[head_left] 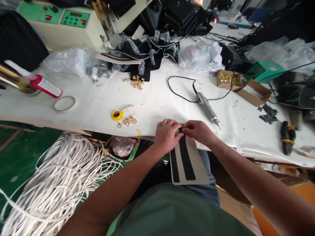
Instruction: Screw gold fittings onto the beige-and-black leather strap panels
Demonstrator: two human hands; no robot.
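A beige card panel (197, 165) with two black strips running along it hangs over the table's front edge toward my lap. My left hand (166, 134) and my right hand (199, 131) both pinch its top end, fingers closed around the tip of a black strip at the table edge. Gold rings (129, 120) lie a little to the left of my left hand. An electric hand tool (207, 108) with a black cord rests just beyond my right hand.
A yellow spool (117, 115), a tape ring (64, 103) and a red glue bottle (45, 86) lie left on the white table (152, 98). Boxes of gold hardware (226, 79) stand right. A machine (66, 24) and black pieces (142, 54) are behind. White cord (56, 180) is piled on the floor.
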